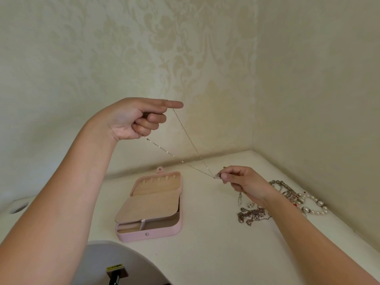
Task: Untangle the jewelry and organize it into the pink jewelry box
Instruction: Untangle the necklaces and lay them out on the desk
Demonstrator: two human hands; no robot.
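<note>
Stretching the necklace chain [185, 130] above the table [205, 254] btw both hands; where's it being gripped?

— L hand [133, 118] is curling fingers round one end, index propping it; R hand [244, 184] is pinching the pendant [217, 176]; it's looking light, thin, prob fragile; pink jewelry box [176, 229] is lying open nearby.

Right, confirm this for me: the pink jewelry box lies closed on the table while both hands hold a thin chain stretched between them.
Not closed: the head view shows the pink jewelry box lying open on the table, its lid folded back. The rest stands: the left hand and right hand hold the thin chain stretched between them.
</note>
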